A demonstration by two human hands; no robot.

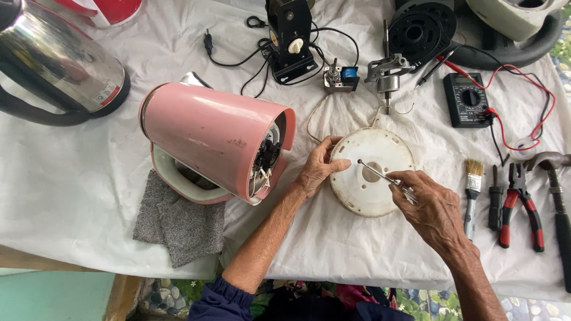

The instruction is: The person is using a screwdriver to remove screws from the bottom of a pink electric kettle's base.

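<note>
A round off-white plastic base plate (pixel 380 151) with a centre hole lies on the white cloth. My left hand (pixel 318 168) grips its left rim, thumb on top. My right hand (pixel 431 208) holds a thin metal tool (pixel 380 174) like tweezers, its tip pointing at the plate just left of the centre hole. A pink electric kettle (pixel 208 134) lies on its side to the left, its open bottom with wiring facing the plate.
A grey rag (pixel 178 223) lies under the kettle. A steel kettle (pixel 56 59) sits far left. A multimeter (pixel 467 98) with red leads, a small motor (pixel 341 77), black parts, a paintbrush (pixel 472 190), a black-handled tool (pixel 495 199), pliers (pixel 520 202) and a hammer (pixel 556 190) lie around.
</note>
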